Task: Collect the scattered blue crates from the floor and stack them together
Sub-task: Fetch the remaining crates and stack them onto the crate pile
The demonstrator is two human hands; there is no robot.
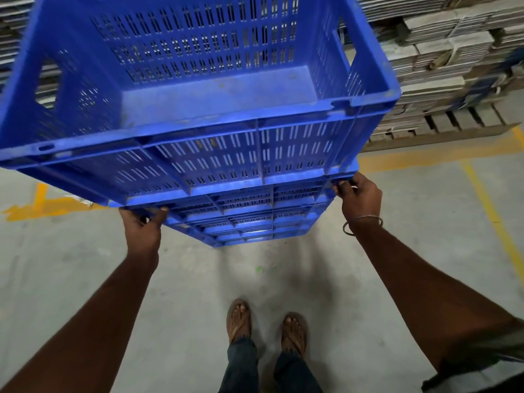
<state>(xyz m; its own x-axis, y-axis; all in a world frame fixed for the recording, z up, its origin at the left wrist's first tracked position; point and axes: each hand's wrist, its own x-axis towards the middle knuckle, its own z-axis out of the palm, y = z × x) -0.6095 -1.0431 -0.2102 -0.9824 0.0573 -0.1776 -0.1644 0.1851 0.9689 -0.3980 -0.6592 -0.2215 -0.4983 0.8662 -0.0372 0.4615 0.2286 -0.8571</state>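
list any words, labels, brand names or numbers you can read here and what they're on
None can be read.
Blue slotted plastic crates: no label, brand or number shows on them.
Bundled grey cardboard stacks: blurred, no print legible.
Yellow painted floor lines: plain stripes, no lettering.

On my feed I see a grey concrete floor [175,293] marked with yellow painted lines [493,211] at right and an orange-yellow patch [42,205] at left. Stacks of flattened cardboard [442,61] sit on a pallet [442,131] at upper right, with more stacked sheets [11,29] at upper left. Two feet in brown sandals [239,321] stand below, under dark jeans [241,364].
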